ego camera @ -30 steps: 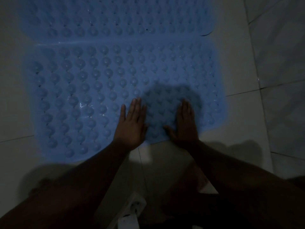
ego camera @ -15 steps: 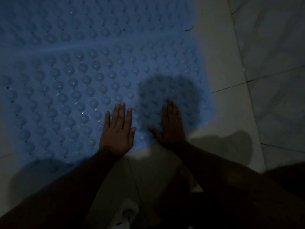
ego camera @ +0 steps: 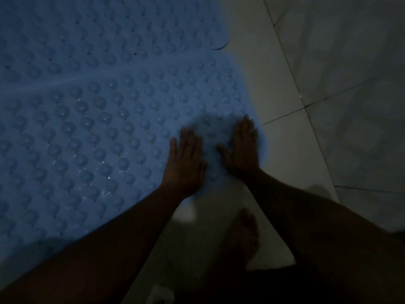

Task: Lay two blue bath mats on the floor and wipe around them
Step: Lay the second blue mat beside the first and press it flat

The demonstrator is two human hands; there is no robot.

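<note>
Two blue bath mats covered in round bumps lie side by side on the pale tiled floor. The near mat point(ego camera: 98, 139) fills the left and middle of the view; the far mat point(ego camera: 109, 29) lies beyond it, its right corner curled up slightly. My left hand point(ego camera: 185, 163) lies flat with straight fingers on the near mat's right end. My right hand point(ego camera: 243, 148) presses flat on the same mat's right corner, fingertips close to its edge. Neither hand holds anything.
Pale floor tiles point(ego camera: 274, 95) border the mats on the right, and a tiled wall point(ego camera: 350, 84) rises beyond. My bare foot point(ego camera: 247, 233) stands on the floor below the hands. A small white object point(ego camera: 160, 295) sits at the bottom edge, mostly dark.
Both hands have slid to the right along the near mat toward its right corner, still flat. The view has swung and tilted, so the mats now spread across the left.
</note>
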